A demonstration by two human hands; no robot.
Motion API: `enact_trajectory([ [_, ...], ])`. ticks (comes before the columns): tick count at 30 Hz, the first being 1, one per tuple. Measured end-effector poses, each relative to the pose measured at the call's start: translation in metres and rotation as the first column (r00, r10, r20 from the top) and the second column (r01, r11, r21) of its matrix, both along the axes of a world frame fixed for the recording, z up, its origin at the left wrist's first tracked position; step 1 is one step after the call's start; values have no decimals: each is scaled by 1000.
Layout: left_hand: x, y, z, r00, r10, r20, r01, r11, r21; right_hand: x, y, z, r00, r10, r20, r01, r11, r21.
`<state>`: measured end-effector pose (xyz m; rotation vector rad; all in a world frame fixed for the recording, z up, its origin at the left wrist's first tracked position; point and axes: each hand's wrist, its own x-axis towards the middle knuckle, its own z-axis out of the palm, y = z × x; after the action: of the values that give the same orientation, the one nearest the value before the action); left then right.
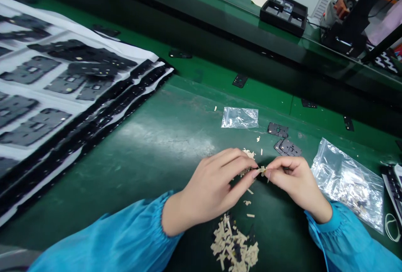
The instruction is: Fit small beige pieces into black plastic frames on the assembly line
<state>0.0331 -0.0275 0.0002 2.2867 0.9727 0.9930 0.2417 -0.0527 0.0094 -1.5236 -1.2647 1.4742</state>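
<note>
Thumb and forefinger of my left hand (pixel 221 180) pinch one end of a small beige piece (pixel 263 169). At its other end, my right hand (pixel 290 178) grips the same piece between thumb and finger. What exactly the piece is cannot be made out. Partly hidden behind my left fingers is a small heap of beige bits (pixel 249 154). Below my hands lies a larger pile of beige and black scraps (pixel 234 245), with a few loose bits between. Flat black plates with cut-outs (pixel 289 148) rest just beyond my right hand.
A small clear zip bag (pixel 240 118) lies ahead; a larger bag with small pieces inside (pixel 348 184) is at right. Stacked trays of dark plates (pixel 34 121) fill the left. A dark raised ledge (pixel 220 42) crosses the back, and a black box (pixel 283 14) stands beyond it.
</note>
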Motion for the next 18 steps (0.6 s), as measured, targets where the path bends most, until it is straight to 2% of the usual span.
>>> enact_trajectory([
  [3, 1, -2, 1, 999, -30, -18, 31, 998, 56, -1, -1, -1, 1000, -19, 1, 19, 999, 36],
  [7, 2, -4, 0, 996, -82, -37, 83, 996, 24, -1, -3, -2, 1000, -7, 21, 6, 997, 81],
  [10, 2, -5, -1, 999, -13, -44, 16, 998, 55, -2, -4, -2, 999, 6, 34, -9, 996, 88],
  [13, 0, -5, -1, 999, 53, 1, -52, 988, 144, -2, -4, -2, 999, 16, 45, -18, 998, 59],
  [15, -1, -5, -1, 1000, 21, -1, -20, 983, 184, -2, -4, -1, 999, 15, 40, -17, 998, 58],
  [18, -1, -5, -1, 999, -19, -37, 25, 986, 165, -2, -5, -2, 1000, 11, 15, -12, 995, 96],
])
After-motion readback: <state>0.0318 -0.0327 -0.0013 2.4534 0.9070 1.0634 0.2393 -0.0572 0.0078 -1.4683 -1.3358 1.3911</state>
